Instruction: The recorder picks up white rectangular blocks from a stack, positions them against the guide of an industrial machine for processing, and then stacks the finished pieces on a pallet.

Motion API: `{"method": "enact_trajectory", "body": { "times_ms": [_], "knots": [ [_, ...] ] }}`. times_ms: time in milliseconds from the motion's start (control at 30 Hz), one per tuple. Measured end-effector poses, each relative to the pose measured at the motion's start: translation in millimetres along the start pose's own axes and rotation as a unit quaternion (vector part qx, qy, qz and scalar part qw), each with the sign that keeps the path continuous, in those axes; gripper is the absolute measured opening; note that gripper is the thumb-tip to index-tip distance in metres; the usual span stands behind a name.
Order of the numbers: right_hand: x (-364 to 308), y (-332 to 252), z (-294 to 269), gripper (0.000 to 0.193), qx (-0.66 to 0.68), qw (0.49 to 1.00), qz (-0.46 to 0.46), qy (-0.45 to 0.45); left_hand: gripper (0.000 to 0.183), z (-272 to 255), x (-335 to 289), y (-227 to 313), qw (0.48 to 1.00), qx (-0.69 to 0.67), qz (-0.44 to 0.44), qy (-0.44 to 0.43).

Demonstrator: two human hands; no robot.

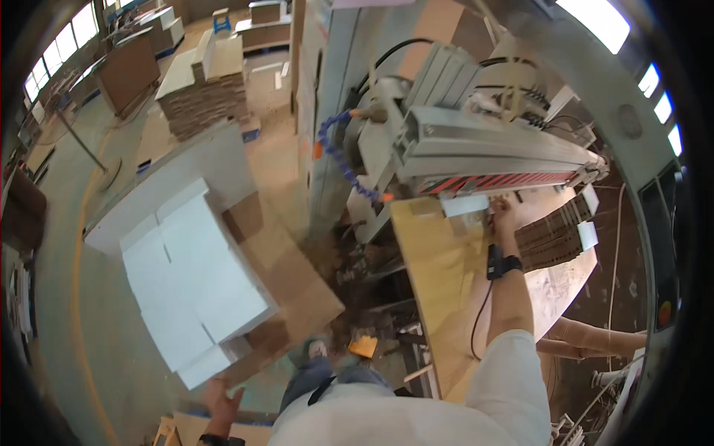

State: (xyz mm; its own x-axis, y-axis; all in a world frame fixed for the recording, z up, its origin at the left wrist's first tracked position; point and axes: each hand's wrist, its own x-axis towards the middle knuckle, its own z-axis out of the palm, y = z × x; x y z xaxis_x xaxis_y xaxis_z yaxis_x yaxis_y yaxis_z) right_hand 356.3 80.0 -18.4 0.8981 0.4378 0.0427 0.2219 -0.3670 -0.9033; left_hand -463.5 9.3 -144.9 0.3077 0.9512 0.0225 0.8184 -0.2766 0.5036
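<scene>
Your two hands work well apart, the right at the machine and the left beside the stacked panels. Your right hand (503,214) reaches forward over the yellow worktop (425,256), its fingers bent at the right end of a small white panel (465,206). Whether these fingers grip the panel or merely rest against it, you cannot tell at this scale. The panel lies on the far part of the worktop, near the lower side of the machine's grey metal beam (506,145), which carries a red-striped strip (498,182) along its length. A segmented blue hose (332,152) curves down at the beam's left, ending in an orange tip near the worktop's far left corner. To the right of your right forearm, a row of brown-edged pieces (552,236) lies on the worktop, with white faces showing at its right end. A black band (506,263) encircles your right wrist, and a dark cable trails from it.

Your left hand (222,401) hangs low at your left side, thumb parted from the fingers, with nothing visible in its grasp. It is just beside the near end of the stacked white panels (195,275), which lie over a brown board (301,286).
</scene>
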Motion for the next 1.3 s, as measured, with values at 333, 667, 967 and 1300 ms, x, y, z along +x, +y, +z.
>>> {"method": "enact_trajectory", "body": {
  "times_ms": [333, 667, 967, 1300],
  "knots": [
    [-169.5, 3.1, -35.3, 0.028, 0.064, 0.994, -0.060, 0.072, 0.038, 43.6, -188.2, -0.3, 0.709, -0.251, -0.352, -0.558],
    [-256.7, 15.7, -62.6, 0.017, -0.078, 0.988, -0.113, -0.075, 0.056, 22.4, -185.9, 15.6, 0.462, -0.504, -0.359, -0.635],
    [-242.0, 20.5, -70.2, 0.020, -0.129, 0.981, -0.083, -0.118, 0.075, -104.0, 2.9, -38.5, 0.629, -0.277, -0.371, -0.625],
    [-246.5, 19.2, -67.4, 0.018, -0.083, 0.981, -0.101, -0.144, 0.093, -66.7, -53.6, 7.3, 0.652, -0.065, -0.178, -0.734]
  ]
}}
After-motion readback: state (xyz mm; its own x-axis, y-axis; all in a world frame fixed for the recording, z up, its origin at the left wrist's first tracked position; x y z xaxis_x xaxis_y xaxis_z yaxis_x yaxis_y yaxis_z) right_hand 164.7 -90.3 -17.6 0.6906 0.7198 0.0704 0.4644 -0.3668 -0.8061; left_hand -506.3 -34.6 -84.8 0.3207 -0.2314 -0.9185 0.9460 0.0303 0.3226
